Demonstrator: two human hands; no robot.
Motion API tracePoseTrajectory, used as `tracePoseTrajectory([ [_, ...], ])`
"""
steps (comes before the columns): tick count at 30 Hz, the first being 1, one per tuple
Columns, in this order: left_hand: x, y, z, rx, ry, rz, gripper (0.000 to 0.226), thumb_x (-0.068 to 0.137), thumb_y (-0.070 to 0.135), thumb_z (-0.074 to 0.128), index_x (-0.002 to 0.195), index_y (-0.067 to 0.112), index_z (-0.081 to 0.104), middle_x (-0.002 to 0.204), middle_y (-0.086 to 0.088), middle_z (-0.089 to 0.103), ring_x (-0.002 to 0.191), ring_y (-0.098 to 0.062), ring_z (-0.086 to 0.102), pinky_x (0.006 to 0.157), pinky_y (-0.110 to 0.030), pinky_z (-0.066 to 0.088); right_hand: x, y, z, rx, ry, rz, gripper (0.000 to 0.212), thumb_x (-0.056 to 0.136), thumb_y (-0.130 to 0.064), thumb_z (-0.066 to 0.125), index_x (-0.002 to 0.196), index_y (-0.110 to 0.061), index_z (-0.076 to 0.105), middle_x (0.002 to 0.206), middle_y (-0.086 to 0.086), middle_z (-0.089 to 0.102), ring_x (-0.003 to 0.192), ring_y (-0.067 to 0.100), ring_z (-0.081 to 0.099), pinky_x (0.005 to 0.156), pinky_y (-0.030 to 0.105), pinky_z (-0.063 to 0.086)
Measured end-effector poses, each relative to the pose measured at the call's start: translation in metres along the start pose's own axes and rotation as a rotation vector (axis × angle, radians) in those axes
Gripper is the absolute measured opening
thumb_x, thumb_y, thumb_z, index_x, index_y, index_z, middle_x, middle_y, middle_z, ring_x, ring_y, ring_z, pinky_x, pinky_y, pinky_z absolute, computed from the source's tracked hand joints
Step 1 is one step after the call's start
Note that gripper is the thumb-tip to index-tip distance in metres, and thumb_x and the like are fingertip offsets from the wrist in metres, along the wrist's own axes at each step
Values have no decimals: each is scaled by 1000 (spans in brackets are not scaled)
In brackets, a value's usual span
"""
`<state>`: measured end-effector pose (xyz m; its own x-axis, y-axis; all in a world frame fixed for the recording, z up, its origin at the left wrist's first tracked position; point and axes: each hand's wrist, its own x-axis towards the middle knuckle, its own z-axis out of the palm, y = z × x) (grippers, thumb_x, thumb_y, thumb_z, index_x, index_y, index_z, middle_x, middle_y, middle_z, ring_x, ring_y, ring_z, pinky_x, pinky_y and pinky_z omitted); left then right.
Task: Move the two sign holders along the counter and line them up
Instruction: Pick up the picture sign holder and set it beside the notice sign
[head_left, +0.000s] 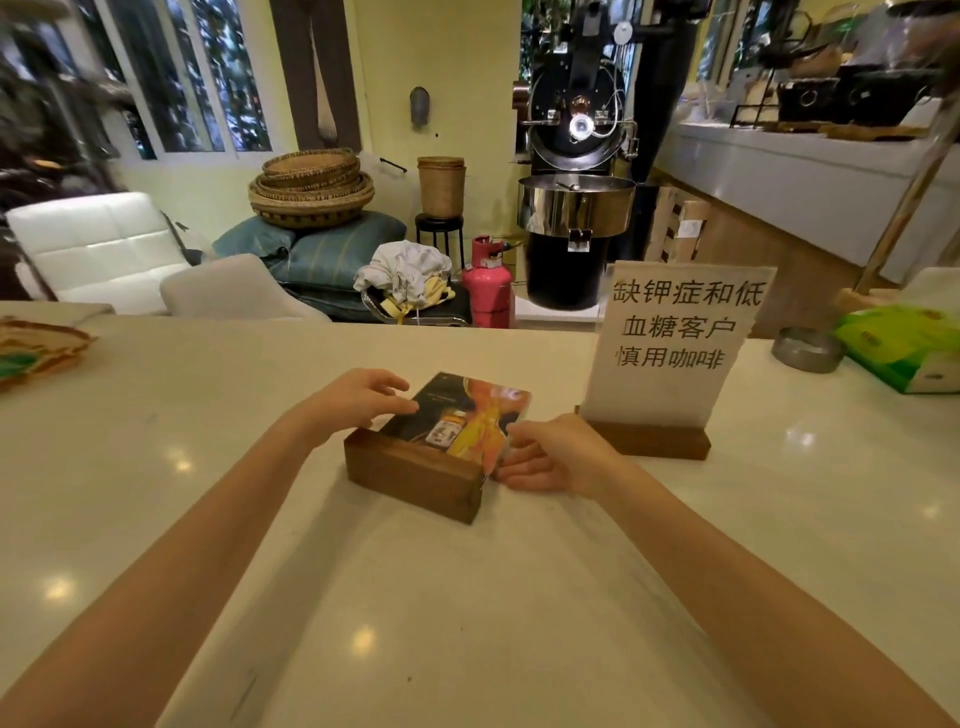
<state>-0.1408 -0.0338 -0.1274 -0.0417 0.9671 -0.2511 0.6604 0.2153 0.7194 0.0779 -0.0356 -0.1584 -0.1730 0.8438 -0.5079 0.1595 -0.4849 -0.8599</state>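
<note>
- Both hands frame the nearer sign holder, a dark wooden block with a picture card leaning away from the camera.
- Left hand sits at the card's left edge, fingers loosely spread and reaching over the block's back corner; whether the fingertips actually touch the card cannot be told (they blur a little).
- Picture card shows orange and black artwork and tilts back steeply from the block's slot.
- Right hand is at the block's right end, thumb and fingers closing on the card's lower right corner in a light pinch.
- Second sign holder stands just beside the right hand, farther back and to the right, upright on its own wooden base, with a pale sheet printed in Chinese characters.
- White counter carries both holders, roughly mid-width, apart from each other and not aligned.
- Metal ashtray and green tissue pack sit near the counter's far right edge.
</note>
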Motion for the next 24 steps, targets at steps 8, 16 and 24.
tracePoseTrajectory([
  [8, 5, -26, 0, -53, 20, -66, 48, 75, 23, 71, 119, 8, 60, 118, -15, 64, 106, -27, 59, 97, -38, 48, 10, 4, 21, 61, 3, -28, 40, 77, -2, 68, 112, 6, 54, 103, 23, 69, 80, 29, 70, 61, 36, 60],
  [16, 7, -15, 8, -79, 50, -35, 44, 73, 22, 73, 112, 4, 64, 107, -11, 68, 93, -22, 60, 79, -29, 50, 8, -5, 6, -29, 30, -125, 30, 77, -6, 69, 103, 2, 59, 84, 10, 67, 61, 14, 69, 50, 24, 58],
  [24, 14, 2, 21, -178, 210, 156, 48, 73, 18, 74, 118, 8, 58, 101, -7, 62, 90, -20, 58, 60, -24, 48, 4, -19, -12, -194, 167, -431, 39, 78, -8, 68, 108, -9, 44, 92, 13, 64, 75, 24, 68, 60, 34, 59],
])
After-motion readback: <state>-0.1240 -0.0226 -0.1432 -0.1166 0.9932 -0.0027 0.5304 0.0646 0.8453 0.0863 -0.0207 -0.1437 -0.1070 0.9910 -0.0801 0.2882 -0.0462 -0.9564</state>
